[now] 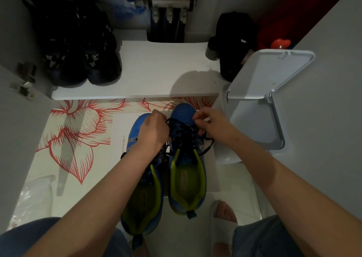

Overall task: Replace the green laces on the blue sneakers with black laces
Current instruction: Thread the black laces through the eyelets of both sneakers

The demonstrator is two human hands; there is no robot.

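Two blue sneakers with lime-green linings stand side by side on the floor, toes pointing away from me. The right sneaker (186, 158) carries a black lace (184, 133) threaded across its eyelets, with a loose end trailing off to the right (208, 148). My left hand (151, 133) is curled over the lace at the sneaker's left eyelets. My right hand (210, 125) pinches the lace near the toe end. My left forearm covers much of the left sneaker (141, 194), hiding its lacing. No green lace is in view.
A white bin (252, 123) with its lid (274, 72) raised stands just right of the sneakers. Dark shoes (82, 61) and a black bag (235, 43) sit on a low white shelf behind. A red flower-print mat (74, 139) lies at left, clear plastic (33, 196) nearer me.
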